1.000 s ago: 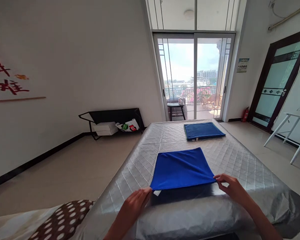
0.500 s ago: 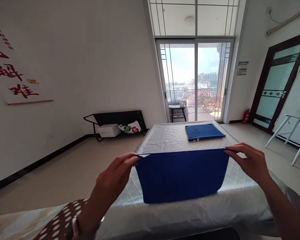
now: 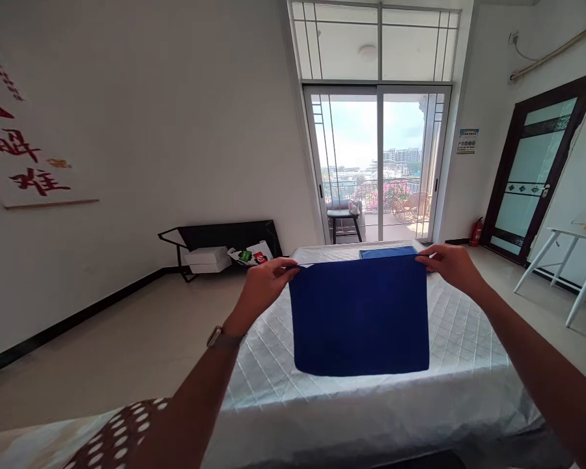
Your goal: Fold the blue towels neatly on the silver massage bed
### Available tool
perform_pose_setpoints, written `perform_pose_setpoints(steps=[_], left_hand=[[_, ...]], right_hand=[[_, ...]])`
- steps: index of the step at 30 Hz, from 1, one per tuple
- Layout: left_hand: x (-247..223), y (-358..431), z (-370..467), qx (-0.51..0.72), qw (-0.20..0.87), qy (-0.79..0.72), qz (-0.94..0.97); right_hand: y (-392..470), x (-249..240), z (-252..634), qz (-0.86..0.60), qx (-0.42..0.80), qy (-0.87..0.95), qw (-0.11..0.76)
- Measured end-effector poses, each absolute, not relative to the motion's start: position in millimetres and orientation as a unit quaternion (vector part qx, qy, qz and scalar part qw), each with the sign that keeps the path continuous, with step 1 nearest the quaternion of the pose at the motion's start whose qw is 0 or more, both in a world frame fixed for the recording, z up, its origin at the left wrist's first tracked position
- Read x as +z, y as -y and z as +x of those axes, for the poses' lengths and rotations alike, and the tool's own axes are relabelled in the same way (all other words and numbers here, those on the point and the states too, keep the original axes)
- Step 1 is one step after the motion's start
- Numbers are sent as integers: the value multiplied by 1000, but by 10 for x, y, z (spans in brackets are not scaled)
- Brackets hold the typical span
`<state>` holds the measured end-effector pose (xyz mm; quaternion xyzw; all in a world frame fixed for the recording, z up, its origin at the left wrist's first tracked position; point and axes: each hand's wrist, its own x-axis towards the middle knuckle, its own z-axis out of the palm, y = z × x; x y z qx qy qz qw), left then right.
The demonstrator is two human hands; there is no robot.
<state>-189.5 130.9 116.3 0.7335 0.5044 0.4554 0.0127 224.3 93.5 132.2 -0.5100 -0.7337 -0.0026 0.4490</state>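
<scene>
A dark blue cloth cover (image 3: pixel 360 318), flat and roughly rectangular, hangs upright from both hands over the quilted silver-white surface (image 3: pixel 258 371). My left hand (image 3: pixel 268 284) pinches its upper left corner, where a small gap shows between two layers at the top edge. At the upper right corner, my right hand (image 3: pixel 446 266) grips the cloth between thumb and fingers. Behind it lies a second blue cloth piece (image 3: pixel 388 252), mostly hidden by the held one. A watch (image 3: pixel 215 336) is on my left wrist.
To the left, a low black rack (image 3: pixel 224 233) by the wall holds white boxes (image 3: pixel 208 260) and a printed bag (image 3: pixel 251 254). Sliding glass doors (image 3: pixel 379 163) stand beyond the covered surface. A white table (image 3: pixel 573 236) is on the right, near a dark-framed door (image 3: pixel 537 182).
Both hands have risen and moved forward, away from me, lifting the blue cover. It now hangs more upright and hides much of the second blue piece behind it.
</scene>
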Motion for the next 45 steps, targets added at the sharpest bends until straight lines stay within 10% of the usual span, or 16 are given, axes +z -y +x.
perform_pose_setpoints(steps=[7, 18, 32, 45], left_hand=[[1047, -1597, -1746, 573, -13, -493, 654], [-1153, -932, -1810, 307, 2, -485, 819], [-1293, -639, -1969, 347, -51, -462, 815], [-1376, -612, -2040, 334, -73, -449, 826]], right_hand=[[-1253, 1198, 2240, -440, -30, 730, 522], [-756, -768, 2258, -554, 175, 739, 341], [-442, -567, 2219, -568, 131, 799, 150], [-2146, -697, 1583, -685, 90, 716, 101]])
